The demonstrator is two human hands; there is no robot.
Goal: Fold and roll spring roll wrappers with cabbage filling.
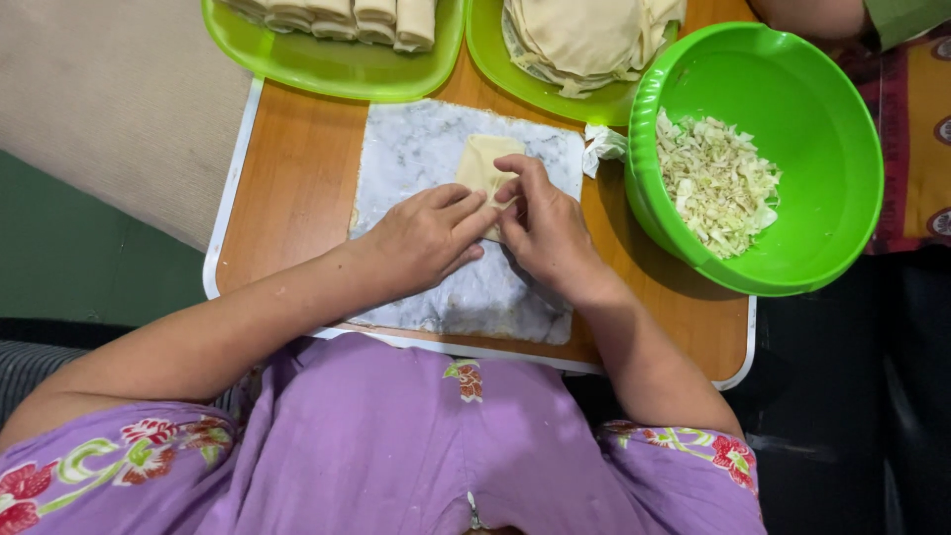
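on the marble slab point(426, 149), centre of worktop point(297, 188), head view: left hand point(426, 238) & right hand point(540, 233) meet over a pale dough wrapper point(480, 159), fingertips pinching and folding its near edge. green bowl point(792, 99) w/ shredded cabbage point(718, 183) sits just right of slab. far edge: green tray point(327, 69) w/ rolled pieces point(347, 15); second green plate point(515, 84) w/ stacked wrappers point(584, 35).
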